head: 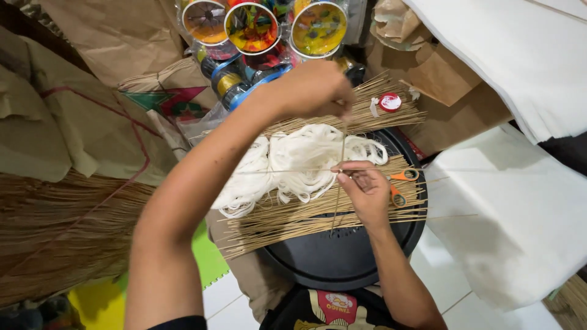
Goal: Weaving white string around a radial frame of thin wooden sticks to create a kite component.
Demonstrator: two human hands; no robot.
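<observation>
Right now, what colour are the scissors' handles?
Orange; the scissors show best in the head view.

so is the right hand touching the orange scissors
Cannot tell: in the head view the right hand covers part of the orange scissors, hiding any contact.

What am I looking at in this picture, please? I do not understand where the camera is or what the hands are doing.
The one picture comes from a camera worn on a person's head, looking down at their own bare hands. The left hand reaches forward and pinches the upper end of a thin stick; the right hand pinches where it crosses another thin stick. Below them a round black tray bears bundles of thin bamboo-like sticks, a heap of white string, orange-handled scissors and a small red-and-white spool. Around lie brown paper, white paper sheets and colourful round containers.
</observation>
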